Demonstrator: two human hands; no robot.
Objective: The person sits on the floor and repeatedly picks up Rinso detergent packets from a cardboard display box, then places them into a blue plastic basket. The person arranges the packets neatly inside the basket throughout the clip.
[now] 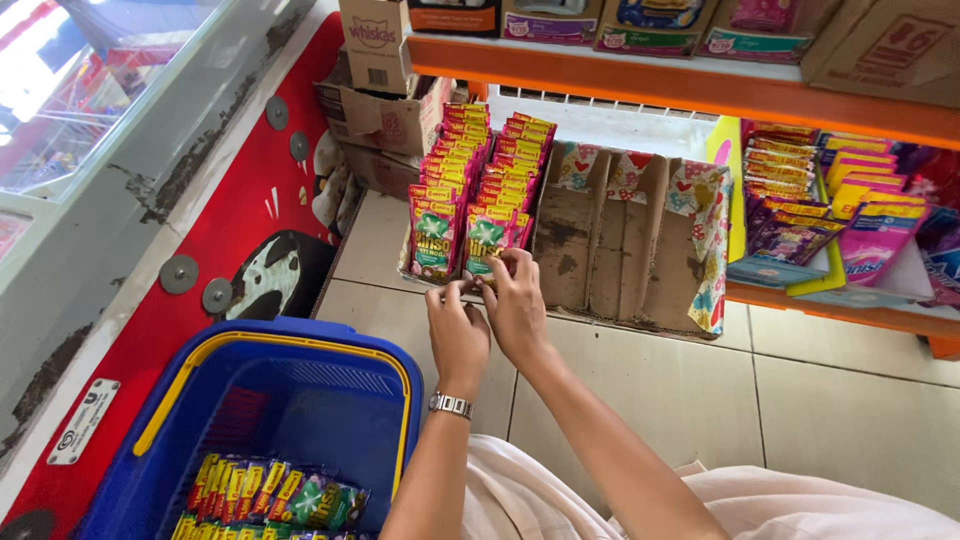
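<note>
Two rows of red, pink and green sachets stand upright in a cardboard divider tray lined with heart-patterned paper. My right hand pinches the bottom of the front sachet of the right row. My left hand, a metal watch on its wrist, is curled just below and left of it, touching the tray's front edge; whether it grips anything I cannot tell. A blue basket with a yellow handle sits at lower left, with several matching sachets lying in it.
The tray's right compartments are bare cardboard. Purple and pink sachets fill a low orange shelf at right. Cardboard boxes are stacked at the back left, beside a red freezer cabinet. Beige floor tiles lie under the tray.
</note>
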